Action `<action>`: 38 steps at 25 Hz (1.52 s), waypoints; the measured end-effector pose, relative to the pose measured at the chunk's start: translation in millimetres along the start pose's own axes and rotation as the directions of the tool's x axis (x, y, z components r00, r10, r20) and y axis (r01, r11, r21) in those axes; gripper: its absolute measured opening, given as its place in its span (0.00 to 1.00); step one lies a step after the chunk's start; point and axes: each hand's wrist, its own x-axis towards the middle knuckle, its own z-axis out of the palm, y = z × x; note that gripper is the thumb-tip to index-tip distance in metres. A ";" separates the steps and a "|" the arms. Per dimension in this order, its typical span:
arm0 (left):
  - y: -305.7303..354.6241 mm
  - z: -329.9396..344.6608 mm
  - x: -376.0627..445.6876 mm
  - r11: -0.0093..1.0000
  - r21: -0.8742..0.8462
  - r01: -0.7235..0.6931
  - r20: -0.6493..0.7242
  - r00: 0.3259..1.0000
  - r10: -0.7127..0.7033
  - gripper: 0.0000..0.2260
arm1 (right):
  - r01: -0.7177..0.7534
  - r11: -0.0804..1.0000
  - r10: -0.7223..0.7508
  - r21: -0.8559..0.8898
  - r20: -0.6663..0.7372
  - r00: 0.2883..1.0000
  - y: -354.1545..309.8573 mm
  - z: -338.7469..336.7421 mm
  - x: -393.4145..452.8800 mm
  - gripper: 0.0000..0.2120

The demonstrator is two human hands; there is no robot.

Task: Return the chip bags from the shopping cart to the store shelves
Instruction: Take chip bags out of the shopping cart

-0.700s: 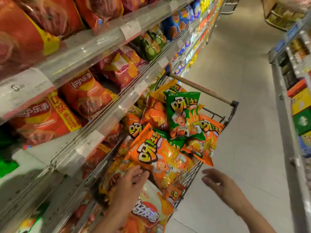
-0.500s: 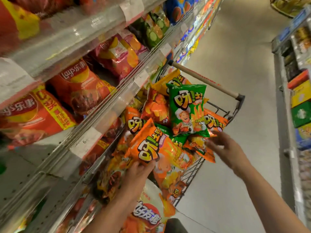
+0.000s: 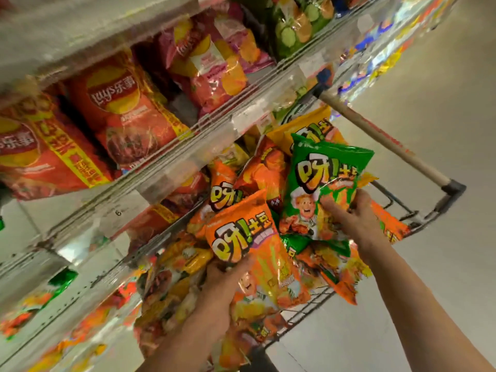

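Observation:
A wire shopping cart [image 3: 400, 210] piled with chip bags stands against the shelves on my left. My left hand [image 3: 224, 280] grips an orange chip bag [image 3: 257, 253] by its left edge, lifted off the pile. My right hand [image 3: 354, 218] grips a green chip bag [image 3: 319, 183] at its lower right, held upright above the cart. More orange bags [image 3: 338, 267] and a yellow one [image 3: 300, 130] lie in the cart under them.
The store shelves [image 3: 188, 154] at left hold red chip bags [image 3: 126, 111], pink ones [image 3: 214, 57] and green ones [image 3: 292, 25] behind clear price rails. The cart's wooden handle [image 3: 383, 138] crosses at right. Bare aisle floor [image 3: 442, 89] lies to the right.
My right hand reached in from the aisle and took hold of the green bag. My left hand closed on the orange bag and raised it. The view swung closer to the shelves.

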 end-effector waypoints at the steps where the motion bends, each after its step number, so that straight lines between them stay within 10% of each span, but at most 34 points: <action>1: -0.6 -0.4 0.3 1.000 -0.005 -0.024 -0.013 1.000 0.024 0.41 | -0.003 1.000 0.002 0.029 0.029 1.000 1.8 0.7 0.6 0.46; 7: 1.7 4.6 -19.2 0.980 -0.056 -0.191 -0.047 0.981 0.189 0.30 | 0.073 0.992 -0.083 0.106 0.093 0.992 6.0 -2.7 1.7 0.26; 16: -10.4 -37.4 -74.5 0.918 -0.120 -0.379 -0.080 0.925 0.372 0.25 | 0.232 0.969 -0.234 0.089 0.015 0.972 -19.5 -10.6 -36.1 0.28; 23: -63.5 -160.6 -127.5 0.814 -0.200 -0.546 -0.302 0.824 0.479 0.26 | 0.207 0.978 -0.207 0.015 0.153 0.966 -18.5 18.4 -111.8 0.36; 29: -137.1 -272.4 -179.4 0.714 -0.246 -0.656 -0.422 0.735 0.530 0.29 | 0.426 0.904 -0.405 -0.016 0.282 0.870 -39.4 109.5 -262.4 0.15; 38: -200.2 -402.8 -261.0 0.580 -0.147 -0.801 -0.611 0.535 0.584 0.28 | 0.521 0.848 -0.372 -0.100 0.590 0.717 -45.6 210.0 -395.2 0.39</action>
